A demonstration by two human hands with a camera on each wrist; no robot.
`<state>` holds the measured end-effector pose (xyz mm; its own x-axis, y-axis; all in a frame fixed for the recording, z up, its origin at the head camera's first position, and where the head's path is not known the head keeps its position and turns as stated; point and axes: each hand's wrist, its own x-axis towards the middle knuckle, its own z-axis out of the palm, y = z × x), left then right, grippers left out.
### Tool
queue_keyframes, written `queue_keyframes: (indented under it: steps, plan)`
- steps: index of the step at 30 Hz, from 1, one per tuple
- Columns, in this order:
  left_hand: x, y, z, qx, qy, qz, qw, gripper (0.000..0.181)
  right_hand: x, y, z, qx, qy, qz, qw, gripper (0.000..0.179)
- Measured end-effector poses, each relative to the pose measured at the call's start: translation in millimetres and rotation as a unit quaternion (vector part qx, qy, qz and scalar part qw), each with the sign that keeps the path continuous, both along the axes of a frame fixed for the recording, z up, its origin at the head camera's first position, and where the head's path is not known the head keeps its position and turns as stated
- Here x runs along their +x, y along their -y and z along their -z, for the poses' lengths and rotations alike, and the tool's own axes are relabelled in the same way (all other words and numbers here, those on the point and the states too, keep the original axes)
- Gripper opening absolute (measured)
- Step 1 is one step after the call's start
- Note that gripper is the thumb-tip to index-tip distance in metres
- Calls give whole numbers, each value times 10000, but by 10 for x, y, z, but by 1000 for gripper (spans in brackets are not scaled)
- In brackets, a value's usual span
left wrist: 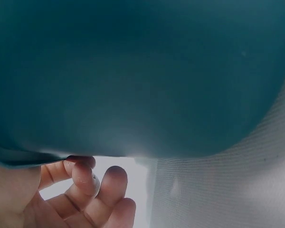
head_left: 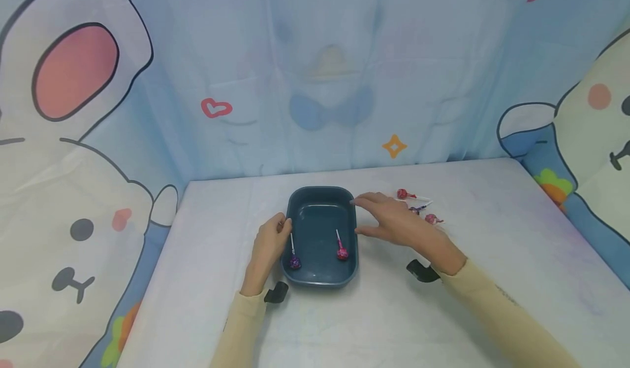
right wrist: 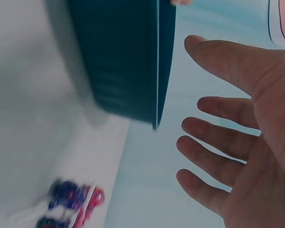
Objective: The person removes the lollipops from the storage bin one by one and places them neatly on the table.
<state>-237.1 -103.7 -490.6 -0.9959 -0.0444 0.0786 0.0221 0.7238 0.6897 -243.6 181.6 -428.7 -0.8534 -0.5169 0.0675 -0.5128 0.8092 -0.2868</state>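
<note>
A dark teal rectangular tray with rounded corners lies on the table in the head view. Inside it are a purple-wrapped lollipop near the left wall and a pink one toward the right. My left hand pinches the tray's left rim between thumb and curled fingers; the tray's side fills most of the left wrist view. At the right rim, my right hand is spread, thumb and fingers apart, holding nothing. The right wrist view shows its fingers beside the tray's outer wall.
Beyond the right hand, several lollipops lie on the white table: a red one, a purple one partly behind the hand, and a pinkish-red one. A printed blue curtain hangs behind the table and at its sides.
</note>
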Motion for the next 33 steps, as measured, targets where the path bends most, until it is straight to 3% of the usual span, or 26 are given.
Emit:
queue_keyframes:
  steps: [7, 17, 26, 33]
  plan:
    - [1, 3, -5, -38, -51, -7, 10000, 24, -13, 259, 6, 166, -251, -751, 9967, 62]
    - [-2, 5, -15, -43, -112, 29, 9999, 24, -50, 614, 124, 709, -444, -1681, 9822, 56]
    - [-1, 13, -34, 1, -79, 105, 9999, 24, 13, 929, 140, 1425, -343, -1906, 9707, 53]
    - [-12, 22, -21, -22, -121, 108, 9999, 24, 76, 1176, 146, 1508, -282, -1788, 9718, 47]
